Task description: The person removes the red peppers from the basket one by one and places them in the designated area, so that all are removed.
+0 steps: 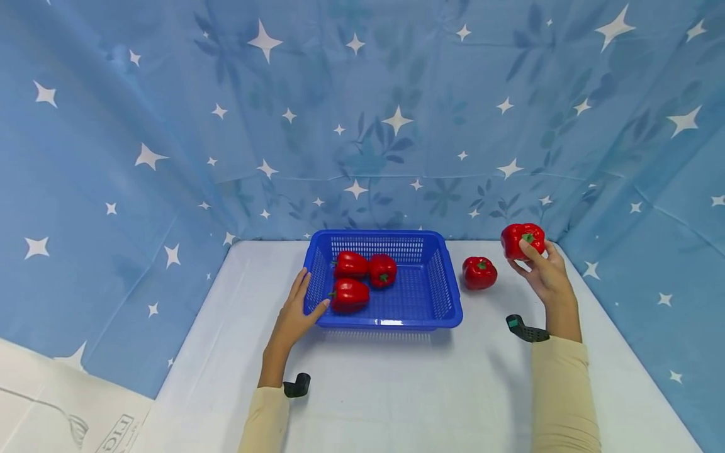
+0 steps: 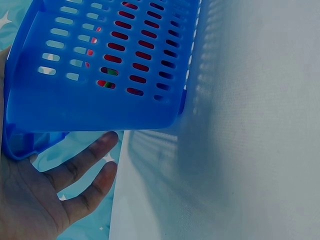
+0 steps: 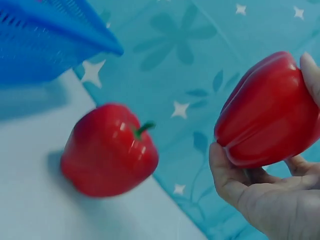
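Observation:
My right hand (image 1: 545,274) holds a red bell pepper (image 1: 522,241) above the table's back right, thumb on one side and fingers under it. Below and to its left, a second red bell pepper (image 1: 479,273) sits on the table, green stem showing in the right wrist view. My left hand (image 1: 294,316) rests at the near left corner of a blue plastic basket (image 1: 391,324), its thumb along the front rim and fingers along the left side. Two of its fingers (image 2: 82,162) extend loosely below the rim in the left wrist view. Three red bell peppers (image 1: 350,296) lie in the basket's left half.
A white-covered table (image 1: 362,390) carries the basket near its back edge. Blue star-patterned curtains (image 1: 362,151) stand behind and at both sides. A black wrist camera (image 1: 527,329) sits on the right wrist, another (image 1: 297,385) on the left.

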{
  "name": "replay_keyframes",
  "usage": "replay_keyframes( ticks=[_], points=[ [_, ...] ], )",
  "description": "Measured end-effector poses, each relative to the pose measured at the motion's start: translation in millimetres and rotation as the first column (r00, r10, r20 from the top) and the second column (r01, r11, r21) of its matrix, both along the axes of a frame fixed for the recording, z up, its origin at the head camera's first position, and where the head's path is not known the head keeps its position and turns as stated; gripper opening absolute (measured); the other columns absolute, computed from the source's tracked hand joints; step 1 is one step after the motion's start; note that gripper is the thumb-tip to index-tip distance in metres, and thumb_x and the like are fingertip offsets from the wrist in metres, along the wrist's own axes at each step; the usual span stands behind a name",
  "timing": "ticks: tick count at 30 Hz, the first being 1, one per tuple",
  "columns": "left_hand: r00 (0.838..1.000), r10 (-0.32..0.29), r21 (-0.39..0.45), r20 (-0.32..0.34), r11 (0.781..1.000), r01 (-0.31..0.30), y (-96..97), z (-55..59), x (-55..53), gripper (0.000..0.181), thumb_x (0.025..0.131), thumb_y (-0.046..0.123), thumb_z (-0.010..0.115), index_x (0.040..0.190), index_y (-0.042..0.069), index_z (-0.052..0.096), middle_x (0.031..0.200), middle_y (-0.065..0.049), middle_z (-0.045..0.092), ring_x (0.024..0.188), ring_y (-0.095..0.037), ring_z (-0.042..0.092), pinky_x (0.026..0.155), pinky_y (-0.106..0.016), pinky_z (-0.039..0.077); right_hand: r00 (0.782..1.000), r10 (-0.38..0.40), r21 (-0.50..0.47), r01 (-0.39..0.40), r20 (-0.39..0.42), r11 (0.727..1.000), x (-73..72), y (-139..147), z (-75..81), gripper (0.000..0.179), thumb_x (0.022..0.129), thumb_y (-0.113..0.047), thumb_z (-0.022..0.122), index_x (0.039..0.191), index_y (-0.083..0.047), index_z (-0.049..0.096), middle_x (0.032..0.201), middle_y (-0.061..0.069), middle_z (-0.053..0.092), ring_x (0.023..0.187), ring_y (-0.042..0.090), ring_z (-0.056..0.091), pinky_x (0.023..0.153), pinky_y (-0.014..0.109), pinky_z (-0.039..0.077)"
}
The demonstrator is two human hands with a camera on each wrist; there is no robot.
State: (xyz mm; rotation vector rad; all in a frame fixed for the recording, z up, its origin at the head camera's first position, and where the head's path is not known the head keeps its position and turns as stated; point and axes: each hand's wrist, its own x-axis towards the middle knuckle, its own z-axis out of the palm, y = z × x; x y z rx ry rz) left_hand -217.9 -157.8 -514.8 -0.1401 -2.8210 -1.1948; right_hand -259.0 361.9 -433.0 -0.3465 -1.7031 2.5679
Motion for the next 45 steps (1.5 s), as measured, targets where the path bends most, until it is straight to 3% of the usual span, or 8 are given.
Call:
replay_keyframes(
  ticks=[4,9,14,24,34,45],
  points=[
    [1.000,0.002,-0.008,0.007,1.000,-0.002,0.1,0.3,-0.8,0.089,0.089,0.060,0.057,0.158,0.021,0.017,0.166,0.002,0.009,0.149,-0.039,0.023,0.106,-0.066,0.034,0.996,-0.018,0.027,0.015,0.091,1.000,-0.4,8,-12.1,0.083,0.093,-0.022,0.065,0.155,-0.033,0.011,0.155,-0.010,0.019,0.140,0.018,0.023,0.093,0.032,0.055],
    [1.000,-0.006,-0.014,0.008,1.000,0.006,0.7,2.2,-1.7,0.089,0.089,0.061,0.056,0.158,0.021,0.017,0.166,0.003,0.008,0.149,-0.039,0.022,0.106,-0.066,0.034,0.976,-0.041,0.078,0.025,0.213,0.997,-3.1,17,-28.0,0.095,0.091,-0.032,0.067,0.157,-0.033,-0.001,0.165,-0.006,0.003,0.151,0.025,0.006,0.106,0.037,0.041],
    [1.000,0.000,-0.018,0.013,1.000,0.000,1.2,3.3,-0.9,0.088,0.089,0.058,0.057,0.158,0.020,0.017,0.166,0.002,0.009,0.149,-0.039,0.023,0.105,-0.065,0.035,0.955,-0.026,0.129,-0.013,0.296,0.992,-5.7,26,-42.0,0.102,0.089,-0.041,0.067,0.157,-0.030,-0.007,0.166,-0.002,-0.005,0.152,0.028,0.004,0.111,0.041,0.031],
    [1.000,0.000,-0.014,-0.001,1.000,0.000,0.3,2.5,-1.3,0.089,0.089,0.058,0.058,0.158,0.020,0.017,0.166,0.003,0.008,0.149,-0.038,0.023,0.105,-0.064,0.036,0.910,-0.001,0.205,-0.093,0.415,0.974,-9.9,35,-58.9,0.108,0.088,-0.052,0.064,0.156,-0.022,-0.014,0.166,0.002,-0.009,0.154,0.028,-0.001,0.117,0.042,0.026],
    [1.000,-0.012,-0.007,0.000,1.000,0.012,1.6,0.0,-0.5,0.088,0.089,0.056,0.058,0.158,0.019,0.018,0.166,0.000,0.009,0.148,-0.040,0.023,0.106,-0.066,0.035,0.896,0.006,0.245,-0.127,0.443,0.961,-13.0,34,-72.6,0.111,0.086,-0.056,0.064,0.157,-0.020,-0.013,0.166,0.007,-0.011,0.153,0.032,-0.002,0.116,0.044,0.027],
    [1.000,-0.003,-0.001,0.003,1.000,0.003,0.4,0.6,2.1,0.087,0.090,0.057,0.058,0.158,0.020,0.018,0.166,0.003,0.008,0.149,-0.038,0.022,0.107,-0.065,0.034,0.914,-0.003,0.337,-0.147,0.405,0.930,-15.8,28,-79.8,0.111,0.086,-0.060,0.061,0.157,-0.013,-0.010,0.165,0.015,-0.006,0.151,0.036,0.010,0.113,0.046,0.029]
  ],
)
